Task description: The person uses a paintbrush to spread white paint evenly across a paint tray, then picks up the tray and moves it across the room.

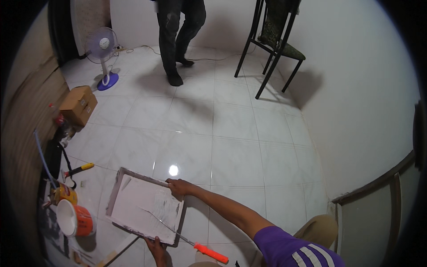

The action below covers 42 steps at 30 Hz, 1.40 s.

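A paint tray [133,200] coated with pale paint is low in front of me, its ribbed slope toward the right. My right hand [177,188] grips its far right rim, the arm reaching across from the lower right. At the near edge, my left hand [155,250] holds the rim from below, its fingers partly hidden. Across the tray lies a paint roller with an orange handle [211,252] sticking out past the near right side. Its bent wire runs into the paint, where the roller head cannot be made out.
Left of the tray stand an orange-and-white bucket [80,220], a yellow can [66,193] and a yellow-handled tool [80,170]. Farther off are a cardboard box [79,106], a purple-and-white fan [104,58], another person's legs [171,40] and a dark chair [278,44] by the right wall.
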### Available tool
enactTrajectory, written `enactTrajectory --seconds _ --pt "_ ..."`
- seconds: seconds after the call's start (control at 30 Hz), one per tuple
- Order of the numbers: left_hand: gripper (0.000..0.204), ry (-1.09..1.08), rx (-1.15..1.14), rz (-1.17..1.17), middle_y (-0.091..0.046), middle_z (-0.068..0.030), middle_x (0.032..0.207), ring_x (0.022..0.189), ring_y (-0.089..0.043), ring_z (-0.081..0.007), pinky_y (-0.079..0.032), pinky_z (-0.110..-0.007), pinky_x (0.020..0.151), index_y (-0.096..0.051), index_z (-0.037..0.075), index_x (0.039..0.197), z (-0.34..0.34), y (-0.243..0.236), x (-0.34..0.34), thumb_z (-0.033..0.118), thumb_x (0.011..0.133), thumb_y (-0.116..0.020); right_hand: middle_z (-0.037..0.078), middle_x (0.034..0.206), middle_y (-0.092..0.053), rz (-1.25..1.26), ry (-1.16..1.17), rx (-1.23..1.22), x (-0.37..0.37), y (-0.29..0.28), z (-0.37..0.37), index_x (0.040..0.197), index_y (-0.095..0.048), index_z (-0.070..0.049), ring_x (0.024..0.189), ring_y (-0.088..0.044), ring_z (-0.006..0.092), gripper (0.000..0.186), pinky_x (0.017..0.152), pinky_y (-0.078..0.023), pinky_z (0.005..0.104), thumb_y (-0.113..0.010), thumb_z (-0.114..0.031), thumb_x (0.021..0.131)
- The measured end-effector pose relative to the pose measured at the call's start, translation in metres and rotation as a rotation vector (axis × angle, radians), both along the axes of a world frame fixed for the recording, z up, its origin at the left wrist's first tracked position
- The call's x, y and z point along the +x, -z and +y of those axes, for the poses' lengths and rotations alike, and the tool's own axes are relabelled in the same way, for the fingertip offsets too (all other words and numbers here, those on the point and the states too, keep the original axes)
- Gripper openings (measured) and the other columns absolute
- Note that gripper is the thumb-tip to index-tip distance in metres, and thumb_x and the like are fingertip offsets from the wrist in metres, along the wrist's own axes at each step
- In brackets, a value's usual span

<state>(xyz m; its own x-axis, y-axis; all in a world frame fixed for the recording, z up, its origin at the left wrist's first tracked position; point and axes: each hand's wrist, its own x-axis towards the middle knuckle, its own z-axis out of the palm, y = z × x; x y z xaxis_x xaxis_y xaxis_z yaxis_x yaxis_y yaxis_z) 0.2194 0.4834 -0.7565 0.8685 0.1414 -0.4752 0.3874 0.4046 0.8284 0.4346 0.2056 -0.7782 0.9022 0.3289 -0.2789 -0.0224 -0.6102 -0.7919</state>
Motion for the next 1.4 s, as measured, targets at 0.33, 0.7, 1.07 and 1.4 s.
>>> enactTrajectory --seconds 0.33,0.7,1.07,1.4 --pt "0.069 0.178 0.028 0.045 -0.039 -0.0143 0.157 0.136 -0.047 -0.0337 -0.047 -0.050 0.108 -0.017 0.020 0.162 0.023 0.026 0.002 0.000 0.101 -0.044 0.030 0.119 -0.066 -0.101 0.066 -0.072 -0.023 0.028 -0.011 0.136 -0.054 0.000 0.109 -0.064 0.0474 0.051 0.096 -0.051 0.0511 -0.036 -0.036 0.104" --pt "0.070 0.317 0.032 0.002 -0.046 -0.0179 0.148 0.126 -0.053 -0.0308 -0.054 -0.046 0.097 -0.020 0.013 0.159 0.030 0.070 -0.001 -0.003 0.099 -0.051 0.027 0.119 -0.067 0.018 0.163 -0.094 -0.063 0.008 -0.041 0.134 -0.056 -0.002 0.111 -0.064 0.0447 0.055 0.098 -0.050 0.0498 -0.035 -0.042 0.103" --pt "0.064 0.321 0.005 -0.025 -0.056 -0.0190 0.134 0.113 -0.059 -0.0301 -0.055 -0.042 0.090 -0.025 0.008 0.156 0.035 0.065 -0.004 -0.003 0.098 -0.051 0.027 0.121 -0.066 -0.027 0.163 -0.118 -0.068 0.026 -0.047 0.131 -0.057 -0.001 0.114 -0.062 0.0443 0.057 0.099 -0.048 0.0501 -0.031 -0.042 0.102" --pt "0.060 0.372 0.025 -0.082 -0.059 -0.0171 0.130 0.110 -0.061 -0.0269 -0.056 -0.039 0.087 -0.027 0.005 0.154 0.060 0.084 -0.002 -0.004 0.099 -0.050 0.023 0.107 -0.070 -0.110 0.237 -0.056 -0.080 0.028 -0.028 0.113 -0.063 -0.003 0.101 -0.067 0.0425 0.054 0.091 -0.050 0.0495 -0.034 -0.047 0.101"
